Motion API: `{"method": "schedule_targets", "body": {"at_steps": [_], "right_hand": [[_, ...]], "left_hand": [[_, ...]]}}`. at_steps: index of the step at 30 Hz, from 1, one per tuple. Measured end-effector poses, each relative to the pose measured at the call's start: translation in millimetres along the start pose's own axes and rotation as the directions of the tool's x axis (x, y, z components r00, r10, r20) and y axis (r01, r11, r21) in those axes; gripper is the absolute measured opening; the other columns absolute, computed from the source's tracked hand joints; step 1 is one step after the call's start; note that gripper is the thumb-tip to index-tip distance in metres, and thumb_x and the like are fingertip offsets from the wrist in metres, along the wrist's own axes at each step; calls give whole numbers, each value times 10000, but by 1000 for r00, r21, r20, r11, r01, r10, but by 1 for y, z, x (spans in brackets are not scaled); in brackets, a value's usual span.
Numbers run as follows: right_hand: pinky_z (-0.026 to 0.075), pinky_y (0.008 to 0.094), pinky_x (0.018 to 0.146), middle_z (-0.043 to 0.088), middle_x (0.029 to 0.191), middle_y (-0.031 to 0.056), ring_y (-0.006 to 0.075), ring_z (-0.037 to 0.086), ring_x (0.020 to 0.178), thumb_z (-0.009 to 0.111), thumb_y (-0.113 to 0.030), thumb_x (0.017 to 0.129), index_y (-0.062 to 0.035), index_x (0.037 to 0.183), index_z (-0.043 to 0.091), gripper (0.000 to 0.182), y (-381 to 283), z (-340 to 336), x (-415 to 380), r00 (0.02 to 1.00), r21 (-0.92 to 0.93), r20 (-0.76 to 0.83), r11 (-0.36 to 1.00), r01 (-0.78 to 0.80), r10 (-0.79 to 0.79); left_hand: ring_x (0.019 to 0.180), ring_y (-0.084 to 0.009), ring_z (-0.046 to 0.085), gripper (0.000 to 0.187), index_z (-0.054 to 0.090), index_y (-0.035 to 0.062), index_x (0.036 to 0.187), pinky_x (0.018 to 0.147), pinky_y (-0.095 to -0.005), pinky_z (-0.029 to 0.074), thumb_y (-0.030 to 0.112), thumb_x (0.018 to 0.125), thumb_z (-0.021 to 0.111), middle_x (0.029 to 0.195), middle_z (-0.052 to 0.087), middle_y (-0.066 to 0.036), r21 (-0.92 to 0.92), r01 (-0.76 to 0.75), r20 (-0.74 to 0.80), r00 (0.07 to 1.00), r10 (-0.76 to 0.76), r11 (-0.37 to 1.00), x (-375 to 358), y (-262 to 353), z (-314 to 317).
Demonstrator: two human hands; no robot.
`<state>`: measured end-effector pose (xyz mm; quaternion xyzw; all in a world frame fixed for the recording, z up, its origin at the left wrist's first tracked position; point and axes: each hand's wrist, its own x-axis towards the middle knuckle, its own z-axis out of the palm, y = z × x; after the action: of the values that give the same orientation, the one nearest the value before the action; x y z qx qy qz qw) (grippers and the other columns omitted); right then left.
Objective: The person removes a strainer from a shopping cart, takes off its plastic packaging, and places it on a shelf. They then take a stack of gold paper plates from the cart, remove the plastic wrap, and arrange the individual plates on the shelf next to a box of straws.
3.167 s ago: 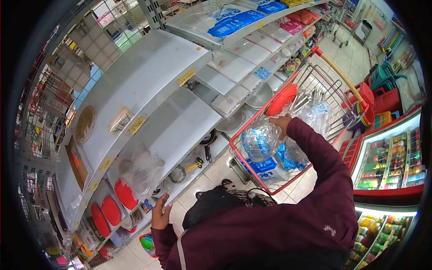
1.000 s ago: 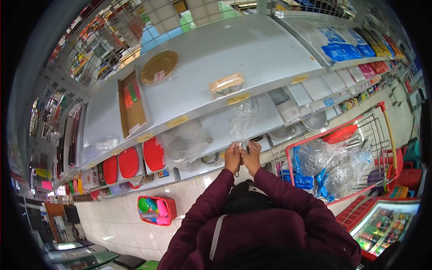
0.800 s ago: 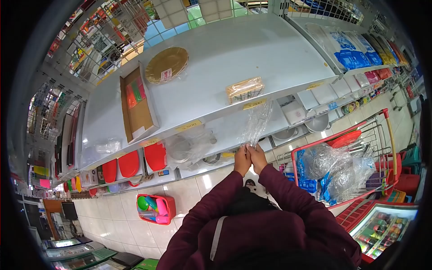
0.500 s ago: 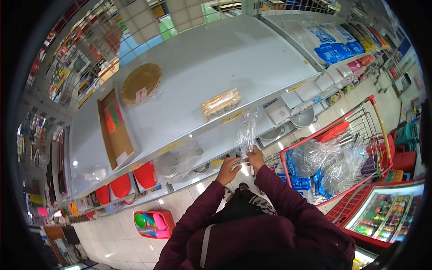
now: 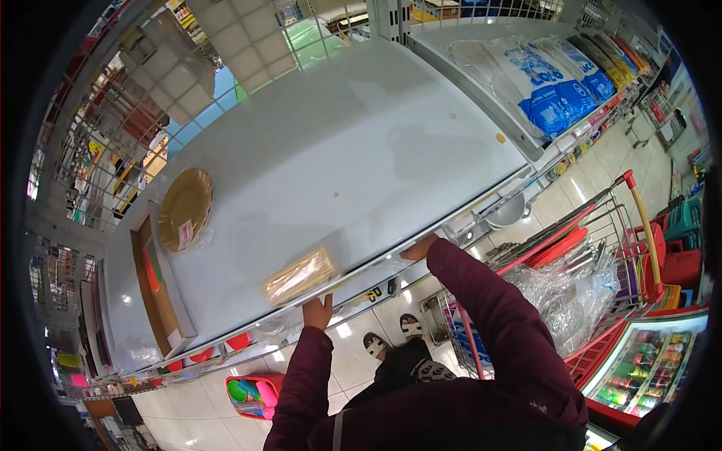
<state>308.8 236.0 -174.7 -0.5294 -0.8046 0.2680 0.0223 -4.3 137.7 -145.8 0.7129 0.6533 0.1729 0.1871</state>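
My left hand [image 5: 318, 311] is at the front edge of the grey shelf [image 5: 361, 150], just below a wrapped pack of wooden sticks [image 5: 301, 276]; its fingers are partly hidden by the edge. Farther right, my right hand [image 5: 421, 248] reaches under the same edge beside clear plastic [image 5: 391, 263], its fingertips out of sight. Whether either hand grips anything cannot be made out. Toward the shelf's left end lie a wrapped stack of gold plates [image 5: 185, 209] and an open cardboard box [image 5: 159, 289].
A red-framed cart [image 5: 630, 180] with plastic-wrapped goods stands at the right, near a drinks freezer [image 5: 647, 361]. A red basket [image 5: 252, 396] of colourful items sits on the floor. Blue-and-white packs [image 5: 553, 94] lie on the adjoining shelf. Wire mesh backs the shelf.
My hands have moved apart, the left one leftward and down to the shelf edge, the right one under it. The clear plastic is no longer held up between them. The view has shifted closer over the shelf.
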Motion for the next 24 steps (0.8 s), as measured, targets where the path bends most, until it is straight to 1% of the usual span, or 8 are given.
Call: {"method": "schedule_targets", "body": {"at_steps": [3, 6, 15, 17, 18, 19, 21, 24], "right_hand": [[418, 376, 805, 590, 987, 80, 268, 544, 916, 517, -319, 658, -161, 1033, 574, 411, 48, 59, 39, 984, -57, -30, 983, 172, -174], [367, 390, 874, 543, 1080, 100, 281, 485, 1019, 485, -292, 692, -140, 1078, 538, 419, 40, 40, 41, 973, -195, 229, 980, 27, 18], [218, 448, 977, 428, 1202, 169, 343, 348, 1141, 456, -241, 756, -69, 1144, 468, 425, 67, 77, 21, 945, 93, -300, 990, -106, 129], [197, 524, 956, 421, 1208, 177, 387, 355, 1114, 462, -210, 754, -76, 1170, 450, 437, 57, 45, -5, 751, 85, -406, 840, -536, 520], [217, 591, 898, 490, 1123, 182, 405, 361, 1090, 461, -224, 754, -77, 1137, 494, 412, 79, 62, -1, 578, 253, -608, 823, -508, 544], [333, 511, 861, 563, 976, 181, 374, 433, 1028, 481, -175, 738, -57, 1016, 576, 317, 99, 55, -7, 783, -121, -379, 813, -569, 492], [423, 407, 790, 599, 856, 164, 332, 525, 900, 509, -107, 703, -44, 897, 623, 234, 147, 99, 6, 595, 469, -452, 744, -475, 665], [456, 343, 725, 600, 820, 166, 313, 568, 770, 525, -51, 660, -45, 815, 634, 189, 113, 54, -13, 622, 484, -465, 769, -418, 630]], "left_hand": [[1017, -379, 443, 416, 448, -11, 1096, 860, -412, 360, 189, 749, 561, 1088, 481, -228, 91, -78, 97, 993, 69, 993, 18, -1, 20], [967, -365, 495, 535, 410, 16, 1158, 827, -405, 400, 342, 757, 548, 1114, 479, -215, 251, -13, 297, 953, -65, 968, 32, -16, 47], [1216, -297, 281, 863, 310, 79, 1276, 999, -341, 229, 621, 644, 539, 1294, 321, -184, 219, 173, 529, 805, -266, 960, 57, -9, 77], [1212, -294, 290, 873, 337, 77, 1262, 995, -341, 237, 631, 623, 551, 1293, 326, -178, 137, 187, 557, 797, -232, 973, 61, -4, 80], [1212, -294, 290, 873, 337, 77, 1262, 995, -341, 237, 631, 623, 551, 1293, 326, -178, 137, 186, 565, 792, -231, 973, 62, -3, 82], [1211, -293, 292, 861, 349, 81, 1255, 994, -342, 239, 621, 619, 561, 1292, 329, -172, 142, 204, 566, 786, -249, 969, 63, -1, 83], [1208, -290, 297, 838, 372, 89, 1242, 992, -345, 242, 602, 613, 583, 1291, 336, -160, 157, 237, 568, 773, -284, 959, 64, 4, 82], [1174, -303, 343, 821, 380, 97, 1233, 971, -356, 278, 520, 586, 656, 1248, 389, -160, 209, 50, 424, 895, -137, 977, 55, 1, 82]]}}
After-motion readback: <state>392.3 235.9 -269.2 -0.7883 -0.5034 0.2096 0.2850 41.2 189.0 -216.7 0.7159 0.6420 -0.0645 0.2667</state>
